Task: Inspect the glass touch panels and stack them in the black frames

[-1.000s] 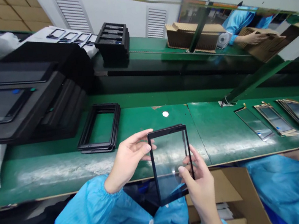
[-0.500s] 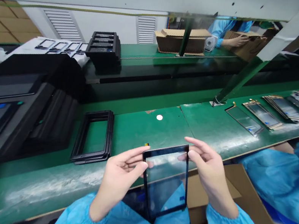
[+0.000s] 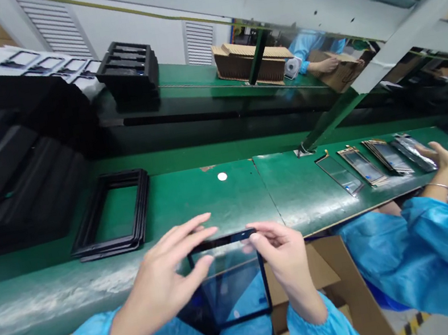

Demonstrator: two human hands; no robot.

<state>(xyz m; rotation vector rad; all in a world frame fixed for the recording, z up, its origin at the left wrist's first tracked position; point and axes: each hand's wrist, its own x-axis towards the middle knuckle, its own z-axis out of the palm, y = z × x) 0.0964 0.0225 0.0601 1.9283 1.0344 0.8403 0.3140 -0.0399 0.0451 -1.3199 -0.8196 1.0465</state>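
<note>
I hold a clear glass panel with a black border [image 3: 232, 290] in front of my chest, just below the near edge of the green workbench [image 3: 212, 198]. My left hand [image 3: 163, 276] grips its top left corner, fingers stretched over the edge. My right hand [image 3: 283, 255] pinches the top right corner. The panel tilts away from me, and my blue sleeves show through it.
A stack of black frames [image 3: 108, 214] lies on the bench to the left, beside black trays [image 3: 12, 170]. A co-worker's hands [image 3: 444, 163] reach a row of panels [image 3: 368, 162] at the right. An open cardboard box [image 3: 336, 286] sits below my hands.
I have lowered and tilted the panel; my right hand moved from its lower side up to the top right corner. The view has shifted left, and the co-worker's hands have come in at right.
</note>
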